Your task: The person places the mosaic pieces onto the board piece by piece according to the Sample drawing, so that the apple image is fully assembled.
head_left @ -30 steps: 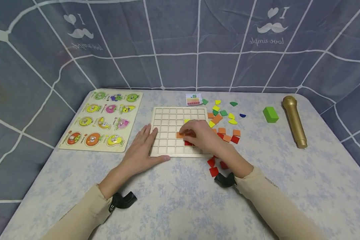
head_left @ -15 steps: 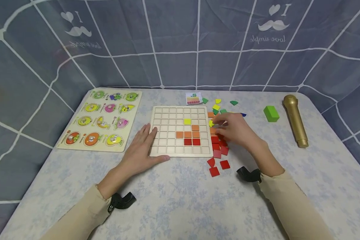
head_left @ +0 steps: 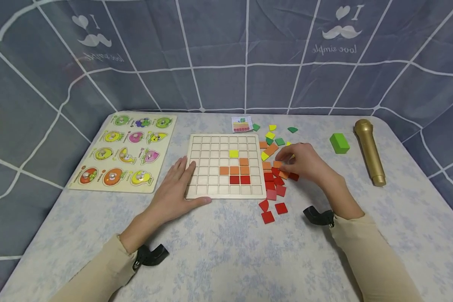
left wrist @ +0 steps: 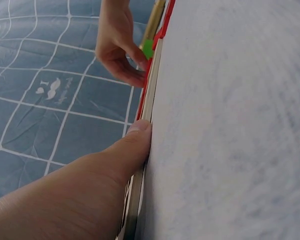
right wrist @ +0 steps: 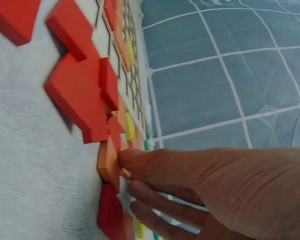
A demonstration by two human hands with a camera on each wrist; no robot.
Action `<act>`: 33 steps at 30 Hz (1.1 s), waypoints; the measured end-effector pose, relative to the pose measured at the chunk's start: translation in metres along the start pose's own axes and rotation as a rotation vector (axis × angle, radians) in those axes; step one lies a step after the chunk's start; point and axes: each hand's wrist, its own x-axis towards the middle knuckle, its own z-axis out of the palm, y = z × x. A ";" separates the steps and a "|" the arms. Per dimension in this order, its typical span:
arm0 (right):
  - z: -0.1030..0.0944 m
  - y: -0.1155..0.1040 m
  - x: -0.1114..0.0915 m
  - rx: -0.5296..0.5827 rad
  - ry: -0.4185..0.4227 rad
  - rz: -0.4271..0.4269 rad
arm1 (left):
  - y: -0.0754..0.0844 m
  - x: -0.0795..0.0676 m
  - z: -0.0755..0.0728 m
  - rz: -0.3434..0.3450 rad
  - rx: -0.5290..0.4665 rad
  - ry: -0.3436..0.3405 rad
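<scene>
A pale wooden grid board lies on the table, with red, orange and yellow square tiles set in some cells. My left hand rests on its left edge, fingers spread flat; in the left wrist view the thumb lies along the near edge. To the right of the board, my right hand reaches down into the loose tiles, fingers bent. Its thumb and fingers pinch an orange tile among red tiles. Another orange tile sits right by the thumb tip.
Loose red tiles and yellow and green pieces are scattered right of the board. A small pattern card lies behind it. At left is a fruit puzzle board. A green block and gold microphone stand right.
My right hand has left an orange tile in the grid and moved right, over the loose tiles, then slightly farther right to the orange ones. The left hand stays on the board.
</scene>
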 end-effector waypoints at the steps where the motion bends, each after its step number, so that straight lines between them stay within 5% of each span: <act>1: 0.001 0.000 0.001 0.008 -0.004 0.004 | 0.000 0.000 0.000 0.005 0.001 0.003; 33: 0.008 -0.003 0.004 -0.017 0.157 -0.100 | -0.001 -0.001 -0.002 -0.005 -0.006 0.001</act>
